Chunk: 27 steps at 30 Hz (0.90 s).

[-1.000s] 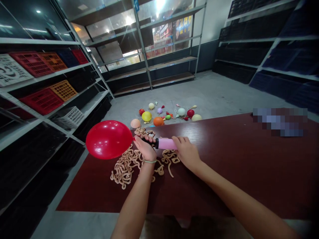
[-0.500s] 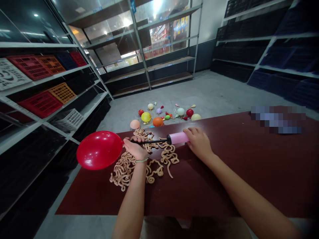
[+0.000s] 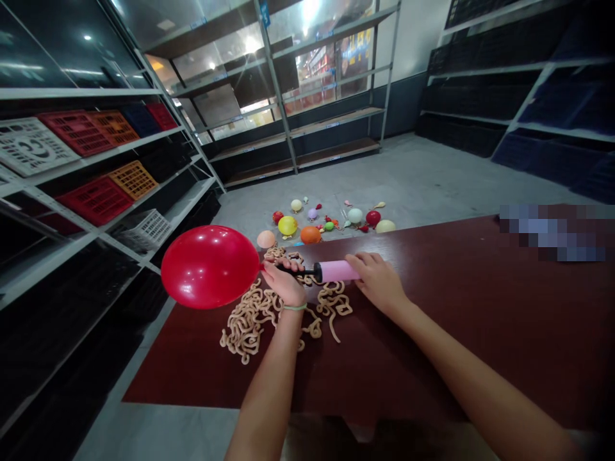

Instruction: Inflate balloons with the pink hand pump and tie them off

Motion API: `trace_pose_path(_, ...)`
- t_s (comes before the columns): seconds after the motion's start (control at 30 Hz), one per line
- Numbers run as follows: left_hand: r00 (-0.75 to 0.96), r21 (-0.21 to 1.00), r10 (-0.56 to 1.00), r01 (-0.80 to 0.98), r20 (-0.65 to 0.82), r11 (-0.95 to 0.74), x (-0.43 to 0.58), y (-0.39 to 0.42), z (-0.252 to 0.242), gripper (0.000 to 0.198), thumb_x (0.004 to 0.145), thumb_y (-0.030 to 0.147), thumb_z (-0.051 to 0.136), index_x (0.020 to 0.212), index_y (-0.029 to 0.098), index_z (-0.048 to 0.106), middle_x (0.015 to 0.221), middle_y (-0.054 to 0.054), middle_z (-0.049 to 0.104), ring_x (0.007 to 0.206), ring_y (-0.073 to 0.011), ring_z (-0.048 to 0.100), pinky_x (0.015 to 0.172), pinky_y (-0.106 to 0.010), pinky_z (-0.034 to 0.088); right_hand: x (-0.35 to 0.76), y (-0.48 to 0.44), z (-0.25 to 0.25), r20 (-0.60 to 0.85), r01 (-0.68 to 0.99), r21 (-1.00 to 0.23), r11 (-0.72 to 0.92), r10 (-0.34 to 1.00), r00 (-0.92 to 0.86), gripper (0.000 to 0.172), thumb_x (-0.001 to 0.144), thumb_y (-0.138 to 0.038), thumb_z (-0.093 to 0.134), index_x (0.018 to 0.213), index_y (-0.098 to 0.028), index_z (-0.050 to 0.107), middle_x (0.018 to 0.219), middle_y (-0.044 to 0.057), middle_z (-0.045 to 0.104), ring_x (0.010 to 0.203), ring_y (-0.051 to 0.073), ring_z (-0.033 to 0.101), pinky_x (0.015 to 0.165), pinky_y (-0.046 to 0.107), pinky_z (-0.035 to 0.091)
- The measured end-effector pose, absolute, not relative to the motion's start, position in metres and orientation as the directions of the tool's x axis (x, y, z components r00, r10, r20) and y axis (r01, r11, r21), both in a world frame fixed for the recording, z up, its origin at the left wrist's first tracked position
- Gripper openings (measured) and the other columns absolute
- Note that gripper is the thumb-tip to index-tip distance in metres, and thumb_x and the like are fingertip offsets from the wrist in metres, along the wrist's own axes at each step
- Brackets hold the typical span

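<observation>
A shiny red balloon (image 3: 210, 267), inflated, sticks out past the left end of the dark red table (image 3: 432, 333). My left hand (image 3: 284, 282) is closed round the balloon's neck and the black nozzle end of a hand pump. My right hand (image 3: 378, 280) grips the pink barrel of the pump (image 3: 336, 271), which lies level between the two hands. Under the hands sits a heap of tan curly strips (image 3: 254, 314), spread over the tabletop.
Several small inflated balloons (image 3: 310, 234) of mixed colours lie on the grey floor beyond the table. Metal shelving with red, orange and white crates (image 3: 98, 198) lines the left side. More shelving stands at the back and right. A blurred patch (image 3: 552, 234) lies on the table's far right.
Half a second ago the pump handle was drawn out to the right; now my right hand has pushed the pink barrel back toward my left hand. The red balloon looks larger.
</observation>
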<state>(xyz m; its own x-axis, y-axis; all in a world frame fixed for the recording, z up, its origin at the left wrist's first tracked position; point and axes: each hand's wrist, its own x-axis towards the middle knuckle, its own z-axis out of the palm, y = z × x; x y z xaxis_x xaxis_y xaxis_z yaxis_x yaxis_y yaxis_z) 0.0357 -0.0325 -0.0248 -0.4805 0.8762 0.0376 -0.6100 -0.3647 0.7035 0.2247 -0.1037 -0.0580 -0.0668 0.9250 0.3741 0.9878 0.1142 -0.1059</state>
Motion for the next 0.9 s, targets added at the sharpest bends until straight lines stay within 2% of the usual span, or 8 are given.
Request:
trace_pose_path(0.2, -0.559, 0.7, 0.829, -0.584, 0.021, -0.411, 0.013, -0.024, -0.021, 0.014, 0.088, 0.034, 0.046, 0.094, 0.025, 0.038, 0.059, 0.009, 0.037, 0.044, -0.0078, 0.037, 0.046, -0.021, 0.033, 0.248, -0.101, -0.054, 0.435, 0.997, -0.071, 0.035, 0.901, -0.001, 0.044, 0.083, -0.015, 0.056, 0.127, -0.023, 0.055, 0.125, 0.01, 0.059, 0.115, 0.026, 0.046, 0.083, 0.033, 0.038)
trace_pose_path(0.33, -0.612, 0.698, 0.791, -0.559, 0.015, -0.446, 0.01, -0.022, -0.024, 0.016, 0.088, 0.037, 0.047, 0.092, 0.025, 0.038, 0.059, 0.009, 0.034, 0.044, -0.0072, 0.034, 0.044, -0.02, 0.029, 0.222, -0.108, -0.046, 0.361, 0.999, -0.041, -0.02, 0.932, 0.033, 0.04, 0.083, -0.017, 0.057, 0.122, -0.022, 0.056, 0.116, 0.011, 0.061, 0.104, 0.027, 0.048, 0.076, 0.034, 0.036)
trace_pose_path(0.43, -0.576, 0.728, 0.817, -0.551, 0.021, -0.407, 0.02, -0.026, -0.029, 0.02, 0.09, 0.043, 0.046, 0.092, 0.024, 0.039, 0.059, 0.009, 0.033, 0.043, -0.0067, 0.033, 0.044, -0.021, 0.029, 0.197, -0.114, -0.043, 0.309, 0.999, -0.032, 0.013, 0.951, -0.002, 0.046, 0.082, -0.019, 0.06, 0.128, -0.023, 0.053, 0.114, 0.011, 0.061, 0.101, 0.027, 0.049, 0.071, 0.034, 0.034)
trace_pose_path(0.6, -0.477, 0.761, 0.877, -0.545, 0.064, -0.352, 0.039, -0.034, -0.031, 0.029, 0.09, 0.051, 0.047, 0.091, 0.023, 0.04, 0.058, 0.009, 0.035, 0.043, -0.0068, 0.036, 0.045, -0.022, 0.031, 0.189, -0.114, -0.048, 0.319, 0.99, -0.082, 0.113, 0.944, -0.081, 0.052, 0.085, -0.018, 0.056, 0.136, -0.025, 0.047, 0.124, 0.009, 0.06, 0.105, 0.025, 0.048, 0.075, 0.032, 0.036)
trace_pose_path(0.73, -0.479, 0.746, 0.875, -0.556, 0.074, -0.367, 0.035, -0.032, -0.026, 0.023, 0.09, 0.044, 0.047, 0.091, 0.024, 0.038, 0.058, 0.01, 0.037, 0.043, -0.0072, 0.038, 0.047, -0.022, 0.033, 0.211, -0.105, -0.054, 0.346, 0.984, -0.099, 0.151, 0.932, -0.109, 0.054, 0.085, -0.015, 0.055, 0.137, -0.026, 0.048, 0.127, 0.008, 0.059, 0.111, 0.025, 0.047, 0.082, 0.032, 0.037)
trace_pose_path(0.9, -0.521, 0.722, 0.852, -0.569, 0.053, -0.393, 0.018, -0.022, -0.023, 0.015, 0.089, 0.037, 0.045, 0.095, 0.025, 0.037, 0.059, 0.01, 0.037, 0.045, -0.0079, 0.039, 0.048, -0.022, 0.033, 0.248, -0.097, -0.06, 0.407, 0.996, -0.076, 0.051, 0.913, -0.016, 0.049, 0.082, -0.013, 0.057, 0.13, -0.025, 0.054, 0.125, 0.009, 0.059, 0.115, 0.026, 0.046, 0.084, 0.033, 0.037)
